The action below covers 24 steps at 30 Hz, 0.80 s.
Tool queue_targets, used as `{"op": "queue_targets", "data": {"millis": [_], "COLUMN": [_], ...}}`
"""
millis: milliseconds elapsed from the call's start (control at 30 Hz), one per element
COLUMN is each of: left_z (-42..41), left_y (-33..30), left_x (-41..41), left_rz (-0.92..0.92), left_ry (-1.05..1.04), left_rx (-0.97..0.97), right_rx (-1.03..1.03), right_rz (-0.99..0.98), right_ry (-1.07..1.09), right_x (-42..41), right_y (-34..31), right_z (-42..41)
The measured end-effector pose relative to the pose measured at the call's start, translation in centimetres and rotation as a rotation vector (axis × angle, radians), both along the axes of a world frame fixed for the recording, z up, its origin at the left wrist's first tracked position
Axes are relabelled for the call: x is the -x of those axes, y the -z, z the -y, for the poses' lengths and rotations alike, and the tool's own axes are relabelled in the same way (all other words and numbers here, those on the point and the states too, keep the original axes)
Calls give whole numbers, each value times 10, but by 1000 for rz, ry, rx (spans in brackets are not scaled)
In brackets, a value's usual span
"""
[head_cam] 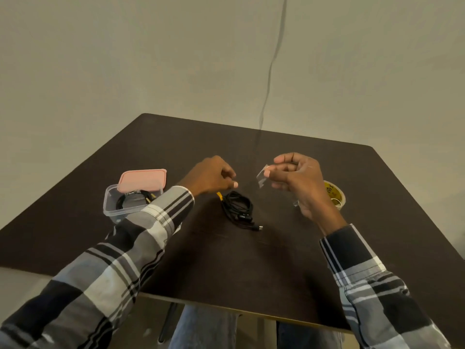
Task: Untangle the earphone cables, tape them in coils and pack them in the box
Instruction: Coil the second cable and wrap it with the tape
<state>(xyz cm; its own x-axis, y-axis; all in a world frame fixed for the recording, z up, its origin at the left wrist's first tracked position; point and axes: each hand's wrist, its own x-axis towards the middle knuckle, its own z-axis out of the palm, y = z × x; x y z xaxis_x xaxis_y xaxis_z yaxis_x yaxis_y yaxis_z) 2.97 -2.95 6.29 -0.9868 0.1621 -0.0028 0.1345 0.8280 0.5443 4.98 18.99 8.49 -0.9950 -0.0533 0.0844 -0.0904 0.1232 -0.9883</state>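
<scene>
A: Quick pass. My right hand (295, 183) is up off the table (327, 260), fingers curled in, thumb and forefinger pinching a short strip of clear tape (263, 178). The tape roll (334, 196) sits just behind that hand.

B: And the left?

A: My left hand (214, 176) is loosely closed, hovering just above the coiled black earphone cable (237, 210). I can't tell if it's gripping anything; there's a small yellow bit (219, 195) right under the fingertips, maybe touching.

B: Where's the cable?

A: On the table, mid-frame, between the hands, bunched in a rough coil with the plug end trailing toward me. Another coil (134, 199) is already in the clear box (113, 210) at left, pink lid (142, 180) resting across the far end.

B: So the step is taping?

A: I'd say so. To do it well: pin the coil flat with the left so the loops stay together, keep the strip taut and off itself, lay it across the bundle's narrow part, wrap under, press the ends together. The risk, as I see it, is the tape folding onto my fingers.
</scene>
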Motion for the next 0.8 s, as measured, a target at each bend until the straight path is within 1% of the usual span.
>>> {"op": "queue_targets", "data": {"millis": [100, 200, 267, 567, 800], "left_z": [-7, -8, -10, -12, -8], "left_y": [10, 14, 15, 38, 34], "left_x": [-2, -4, -6, -13, -16], "left_rz": [92, 70, 40, -163, -289], "left_ry": [80, 107, 106, 33, 43], "left_rx": [188, 309, 333, 227, 153], "right_rx": [7, 20, 29, 115, 306], "right_rz": [31, 53, 59, 73, 105], "right_ry": [-19, -25, -20, 7, -12], "right_x": [-1, -1, 0, 0, -4], "right_y": [15, 28, 33, 52, 60], "right_z": [8, 11, 11, 16, 32]}}
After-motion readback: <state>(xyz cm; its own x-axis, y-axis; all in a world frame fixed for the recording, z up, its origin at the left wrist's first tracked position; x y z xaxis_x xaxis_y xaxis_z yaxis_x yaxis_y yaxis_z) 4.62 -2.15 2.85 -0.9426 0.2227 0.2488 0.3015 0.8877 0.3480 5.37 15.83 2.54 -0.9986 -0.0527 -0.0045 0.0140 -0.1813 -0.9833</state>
